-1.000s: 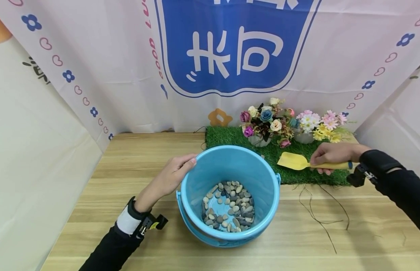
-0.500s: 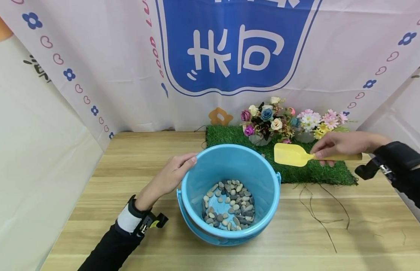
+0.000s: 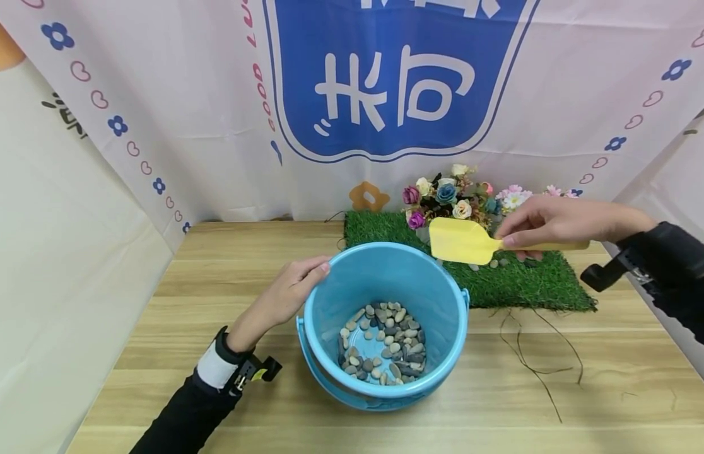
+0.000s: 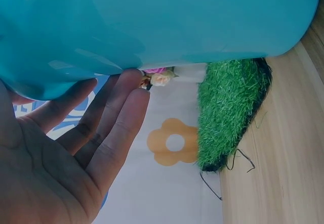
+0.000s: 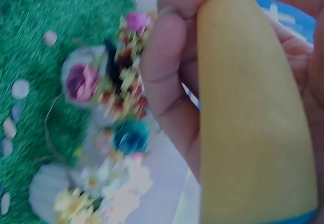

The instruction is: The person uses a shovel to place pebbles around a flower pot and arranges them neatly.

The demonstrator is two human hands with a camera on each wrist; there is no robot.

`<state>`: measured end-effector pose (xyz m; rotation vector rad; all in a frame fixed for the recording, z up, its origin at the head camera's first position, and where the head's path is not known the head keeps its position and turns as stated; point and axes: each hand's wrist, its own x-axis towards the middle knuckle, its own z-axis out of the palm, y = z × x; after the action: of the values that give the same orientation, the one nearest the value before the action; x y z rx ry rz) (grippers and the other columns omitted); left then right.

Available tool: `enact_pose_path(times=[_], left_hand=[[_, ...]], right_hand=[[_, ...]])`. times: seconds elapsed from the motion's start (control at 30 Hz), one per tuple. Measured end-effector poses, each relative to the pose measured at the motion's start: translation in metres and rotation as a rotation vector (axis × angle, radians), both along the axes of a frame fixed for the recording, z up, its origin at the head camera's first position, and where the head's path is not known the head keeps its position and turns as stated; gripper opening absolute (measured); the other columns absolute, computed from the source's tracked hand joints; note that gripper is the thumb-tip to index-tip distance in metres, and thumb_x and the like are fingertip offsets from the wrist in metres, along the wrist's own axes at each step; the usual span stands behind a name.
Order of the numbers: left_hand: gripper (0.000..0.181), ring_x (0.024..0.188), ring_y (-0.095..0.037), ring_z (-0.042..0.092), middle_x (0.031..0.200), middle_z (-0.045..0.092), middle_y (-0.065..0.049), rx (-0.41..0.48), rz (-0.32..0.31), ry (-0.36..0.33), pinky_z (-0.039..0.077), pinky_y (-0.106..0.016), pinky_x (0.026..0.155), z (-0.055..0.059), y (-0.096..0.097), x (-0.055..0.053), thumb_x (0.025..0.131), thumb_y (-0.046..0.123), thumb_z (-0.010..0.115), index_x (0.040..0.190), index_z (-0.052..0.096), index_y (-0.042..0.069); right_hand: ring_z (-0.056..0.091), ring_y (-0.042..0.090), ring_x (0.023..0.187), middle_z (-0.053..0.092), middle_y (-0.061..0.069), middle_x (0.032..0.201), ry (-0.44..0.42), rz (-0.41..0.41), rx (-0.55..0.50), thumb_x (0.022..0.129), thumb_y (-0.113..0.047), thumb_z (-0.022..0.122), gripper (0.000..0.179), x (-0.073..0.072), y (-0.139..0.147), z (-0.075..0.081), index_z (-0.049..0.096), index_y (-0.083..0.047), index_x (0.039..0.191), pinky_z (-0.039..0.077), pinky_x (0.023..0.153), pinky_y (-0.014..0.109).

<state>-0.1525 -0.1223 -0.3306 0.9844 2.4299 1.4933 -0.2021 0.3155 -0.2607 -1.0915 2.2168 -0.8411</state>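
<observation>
A light blue bucket (image 3: 454, 353) stands upright on the wooden table, with grey and tan pebbles (image 3: 405, 347) covering much of its bottom. My left hand (image 3: 292, 287) holds the bucket's left rim, thumb at the edge; in the left wrist view, its long fingers (image 4: 121, 118) lie along the outer wall. A yellow scoop (image 3: 462, 241) is gripped by its handle in my right hand (image 3: 562, 224), raised over the grass mat. Its blade is beside the bucket's far right rim, and no pebbles show on it. The handle (image 5: 253, 118) fills the right wrist view.
A green artificial grass mat (image 3: 533, 287) lies behind and right of the bucket, with a few pebbles (image 3: 493, 263) on it. Two potted bouquets, mixed roses (image 3: 446, 194) and pale daisies (image 3: 513, 198), stand at its back. Dark loose threads (image 3: 536, 372) lie on the table. A printed cloth (image 3: 216, 126) hangs behind.
My right hand has lifted the scoop from the grass and moved it left toward the bucket. Pebbles on the mat now show beneath it. My left hand stays on the rim.
</observation>
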Motion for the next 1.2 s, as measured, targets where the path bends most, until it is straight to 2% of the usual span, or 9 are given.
enact_pose_path(times=[0.1, 0.3, 0.4, 0.6, 0.7, 0.87, 0.97, 1.2], left_hand=[[0.033, 0.08, -0.026, 0.065, 0.102, 0.063, -0.019, 0.005, 0.0, 0.002, 0.056, -0.032, 0.065, -0.005, -0.001, -0.002, 0.1, 0.009, 0.034, 0.125, 0.051, -0.004], [0.034, 0.078, -0.021, 0.065, 0.102, 0.065, -0.012, 0.012, 0.01, 0.014, 0.056, -0.032, 0.062, -0.033, -0.006, -0.019, 0.102, 0.018, 0.034, 0.127, 0.053, 0.005], [0.034, 0.075, -0.015, 0.065, 0.099, 0.066, -0.005, 0.006, 0.017, 0.014, 0.056, -0.031, 0.06, -0.039, -0.007, -0.022, 0.102, 0.024, 0.034, 0.127, 0.054, 0.011], [0.035, 0.073, -0.012, 0.065, 0.095, 0.067, -0.002, 0.006, 0.006, 0.03, 0.056, -0.032, 0.059, -0.041, -0.008, -0.023, 0.102, 0.028, 0.033, 0.126, 0.055, 0.013], [0.036, 0.073, -0.012, 0.065, 0.097, 0.067, -0.002, 0.004, 0.007, 0.035, 0.056, -0.031, 0.059, -0.042, -0.008, -0.024, 0.102, 0.029, 0.033, 0.126, 0.055, 0.013], [0.035, 0.076, -0.013, 0.065, 0.102, 0.066, -0.004, 0.007, 0.013, 0.032, 0.056, -0.031, 0.06, -0.041, -0.008, -0.023, 0.102, 0.026, 0.034, 0.127, 0.054, 0.012], [0.035, 0.078, -0.013, 0.065, 0.105, 0.065, -0.004, 0.009, 0.014, 0.031, 0.056, -0.031, 0.06, -0.04, -0.008, -0.022, 0.102, 0.026, 0.034, 0.127, 0.054, 0.013], [0.036, 0.079, -0.012, 0.065, 0.107, 0.064, -0.005, 0.018, 0.01, 0.034, 0.056, -0.031, 0.059, -0.039, -0.009, -0.021, 0.102, 0.027, 0.034, 0.128, 0.054, 0.012]], right_hand=[[0.056, 0.017, 0.06, 0.061, 0.0, 0.077, -0.007, 0.025, 0.003, 0.096, -0.012, 0.049, 0.019, 0.0, -0.021, 0.007, 0.065, -0.017, 0.107, 0.053, 0.052, 0.032], [0.056, 0.019, 0.058, 0.062, 0.001, 0.076, -0.023, 0.041, 0.072, 0.096, -0.022, 0.052, 0.019, -0.001, -0.066, 0.02, 0.066, -0.02, 0.109, 0.053, 0.052, 0.032], [0.055, 0.019, 0.057, 0.061, 0.0, 0.074, -0.018, 0.082, 0.107, 0.095, -0.026, 0.052, 0.018, -0.001, -0.087, 0.021, 0.067, -0.02, 0.105, 0.052, 0.051, 0.032], [0.054, 0.015, 0.054, 0.058, -0.004, 0.067, 0.058, 0.192, 0.168, 0.095, -0.026, 0.053, 0.014, -0.002, -0.121, 0.018, 0.067, -0.025, 0.097, 0.049, 0.049, 0.029], [0.051, 0.011, 0.052, 0.054, -0.004, 0.062, 0.095, 0.216, 0.213, 0.095, -0.025, 0.054, 0.013, -0.003, -0.134, 0.016, 0.066, -0.026, 0.09, 0.047, 0.05, 0.027], [0.036, 0.009, 0.048, 0.04, -0.006, 0.056, 0.195, 0.233, 0.295, 0.093, -0.023, 0.056, 0.021, -0.002, -0.156, 0.012, 0.06, -0.019, 0.073, 0.036, 0.05, 0.025], [0.03, 0.009, 0.048, 0.032, -0.005, 0.056, 0.26, 0.228, 0.348, 0.092, -0.021, 0.058, 0.024, -0.001, -0.167, 0.01, 0.057, -0.017, 0.069, 0.03, 0.05, 0.025], [0.035, 0.007, 0.048, 0.038, -0.007, 0.057, 0.351, 0.205, 0.484, 0.089, -0.023, 0.063, 0.024, 0.005, -0.192, 0.004, 0.055, -0.018, 0.067, 0.032, 0.046, 0.022]])
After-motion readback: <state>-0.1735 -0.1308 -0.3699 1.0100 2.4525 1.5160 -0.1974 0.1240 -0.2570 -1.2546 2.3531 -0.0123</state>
